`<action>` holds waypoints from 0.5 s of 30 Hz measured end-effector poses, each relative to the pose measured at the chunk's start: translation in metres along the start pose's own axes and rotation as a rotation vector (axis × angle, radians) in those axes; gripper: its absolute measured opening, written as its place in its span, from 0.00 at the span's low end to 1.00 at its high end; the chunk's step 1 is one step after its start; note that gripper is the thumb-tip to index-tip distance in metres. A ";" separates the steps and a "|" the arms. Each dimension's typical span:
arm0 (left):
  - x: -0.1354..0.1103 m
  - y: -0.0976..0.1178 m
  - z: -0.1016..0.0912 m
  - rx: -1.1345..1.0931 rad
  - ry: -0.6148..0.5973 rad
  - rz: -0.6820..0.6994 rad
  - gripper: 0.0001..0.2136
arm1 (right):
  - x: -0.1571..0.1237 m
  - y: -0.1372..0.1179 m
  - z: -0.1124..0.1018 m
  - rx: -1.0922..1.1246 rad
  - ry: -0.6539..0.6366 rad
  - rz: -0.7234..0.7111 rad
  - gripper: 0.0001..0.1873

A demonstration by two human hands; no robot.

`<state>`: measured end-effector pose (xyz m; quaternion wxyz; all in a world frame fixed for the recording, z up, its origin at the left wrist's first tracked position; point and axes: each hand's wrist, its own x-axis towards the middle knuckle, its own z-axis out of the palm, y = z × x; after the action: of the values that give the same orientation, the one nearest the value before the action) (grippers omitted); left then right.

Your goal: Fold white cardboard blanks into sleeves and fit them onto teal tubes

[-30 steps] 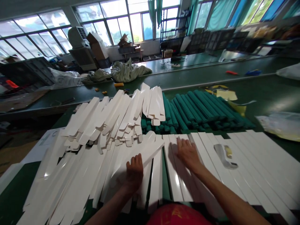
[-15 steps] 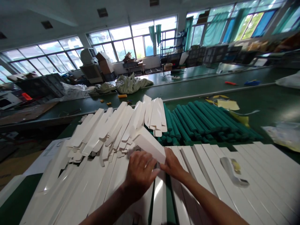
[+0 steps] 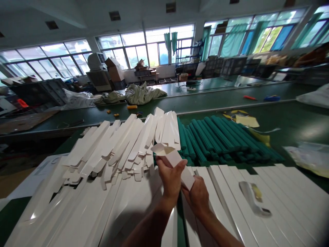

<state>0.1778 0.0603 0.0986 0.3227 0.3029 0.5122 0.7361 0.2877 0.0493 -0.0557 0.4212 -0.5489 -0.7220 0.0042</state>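
Observation:
A white cardboard box [image 3: 173, 157], long and narrow, is held tilted in front of me. Its upper-left end gapes, with the flaps standing out. My left hand [image 3: 169, 176] wraps around the box near that end, thumb across its side. At the lower-right end my right hand [image 3: 197, 195] is closed on the box, some of its fingers hidden underneath. Just behind lie green ribbed bundles [image 3: 216, 137], stacked side by side. To the left is a heap of unfolded white cartons [image 3: 120, 144] with loose flaps.
Long white boxes [image 3: 226, 195] lie in a row at the right, a tape dispenser [image 3: 255, 199] on top of them. More flat white cartons [image 3: 77, 209] cover the left front. A crumpled cloth sack [image 3: 144, 93] and an orange-handled tool [image 3: 250, 97] lie on the tables beyond.
My left hand has moved up and right from the lower end to wrap around the box's upper part. The upper end now shows open. My right hand has shifted slightly lower and right.

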 end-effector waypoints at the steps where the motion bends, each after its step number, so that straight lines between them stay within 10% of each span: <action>1: 0.000 -0.001 0.007 0.034 0.053 -0.029 0.34 | 0.000 0.000 0.004 -0.032 0.026 -0.033 0.19; 5: 0.009 -0.003 0.020 0.194 0.187 -0.072 0.26 | 0.000 0.004 0.004 -0.046 0.071 -0.164 0.21; 9: 0.018 -0.006 0.009 0.276 0.095 -0.072 0.20 | 0.026 0.024 -0.012 0.282 -0.283 -0.329 0.26; 15: 0.009 -0.015 -0.008 0.190 -0.032 0.060 0.21 | 0.133 0.049 0.019 -0.095 -0.286 -0.004 0.40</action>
<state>0.1685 0.0668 0.0831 0.2784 0.3590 0.5652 0.6886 0.3089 0.1835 -0.0103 0.2876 -0.5607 -0.7750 0.0473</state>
